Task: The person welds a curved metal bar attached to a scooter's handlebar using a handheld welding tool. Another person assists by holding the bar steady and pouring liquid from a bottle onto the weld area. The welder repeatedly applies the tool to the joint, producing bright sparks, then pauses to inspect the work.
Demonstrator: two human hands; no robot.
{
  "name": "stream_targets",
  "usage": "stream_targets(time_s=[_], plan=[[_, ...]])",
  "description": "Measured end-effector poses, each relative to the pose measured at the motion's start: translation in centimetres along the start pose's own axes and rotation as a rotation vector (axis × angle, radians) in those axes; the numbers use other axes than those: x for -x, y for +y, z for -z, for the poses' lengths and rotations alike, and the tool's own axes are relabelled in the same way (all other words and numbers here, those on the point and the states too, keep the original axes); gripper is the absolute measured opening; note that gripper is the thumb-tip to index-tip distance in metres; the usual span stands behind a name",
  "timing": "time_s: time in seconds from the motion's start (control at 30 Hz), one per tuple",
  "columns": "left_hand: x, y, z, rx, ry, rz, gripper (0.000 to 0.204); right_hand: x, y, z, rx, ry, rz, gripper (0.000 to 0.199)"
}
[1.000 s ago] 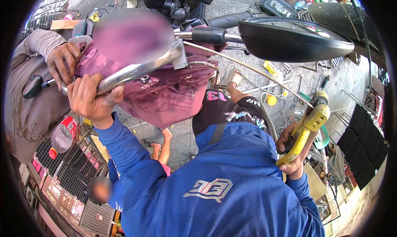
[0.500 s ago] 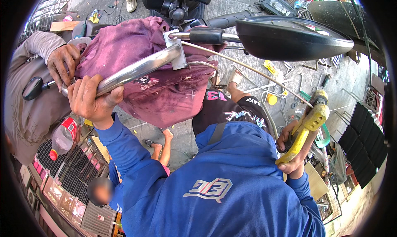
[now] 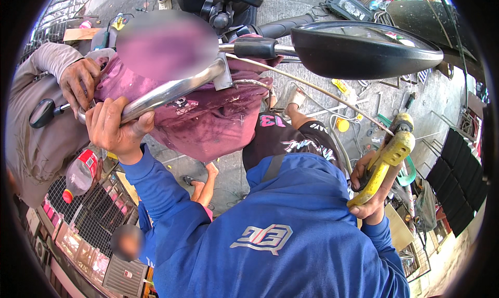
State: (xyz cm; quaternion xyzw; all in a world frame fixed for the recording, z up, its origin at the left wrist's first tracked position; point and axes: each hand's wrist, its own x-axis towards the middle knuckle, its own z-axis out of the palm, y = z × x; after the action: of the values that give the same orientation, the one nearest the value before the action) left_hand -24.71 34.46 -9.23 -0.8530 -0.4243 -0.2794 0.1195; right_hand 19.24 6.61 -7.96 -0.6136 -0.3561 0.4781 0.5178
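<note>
Left hand [image 3: 115, 127] wraps fingers tight around the chrome bar [image 3: 171, 90], centre-left of frame. Right hand [image 3: 368, 194] clenches the yellow tool [image 3: 383, 163], right. Risk: the bar slipping and the tool swinging into the co-worker's hand [image 3: 79, 82].

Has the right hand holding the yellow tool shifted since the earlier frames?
No. The right hand grips the yellow tool in the same place beside the black mirror and the blue sleeve.

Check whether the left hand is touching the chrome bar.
Touching. The head view shows the left hand wrapped around the chrome bar, fingers curled over its lower end with no gap.
</note>
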Motion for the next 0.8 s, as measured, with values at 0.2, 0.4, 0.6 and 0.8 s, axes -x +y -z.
stream_targets(time_s=[0.2, 0.4, 0.6, 0.8], plan=[[0.08, -0.07, 0.08, 0.005, -0.010, 0.008, 0.073, -0.41, -0.05, 0.36, 0.027, -0.046, -0.012, 0.149], [-0.09, 0.03, 0.14, 0.007, -0.014, 0.003, 0.073, -0.19, 0.04, 0.27, -0.007, -0.016, -0.014, 0.150], [-0.18, 0.13, 0.23, -0.002, -0.027, 0.011, 0.073, -0.45, 0.17, 0.75, 0.035, -0.084, 0.005, 0.151], [-0.25, 0.12, 0.13, -0.004, -0.012, 0.000, 0.073, -0.30, 0.14, 0.51, 0.012, -0.054, 0.009, 0.150]])
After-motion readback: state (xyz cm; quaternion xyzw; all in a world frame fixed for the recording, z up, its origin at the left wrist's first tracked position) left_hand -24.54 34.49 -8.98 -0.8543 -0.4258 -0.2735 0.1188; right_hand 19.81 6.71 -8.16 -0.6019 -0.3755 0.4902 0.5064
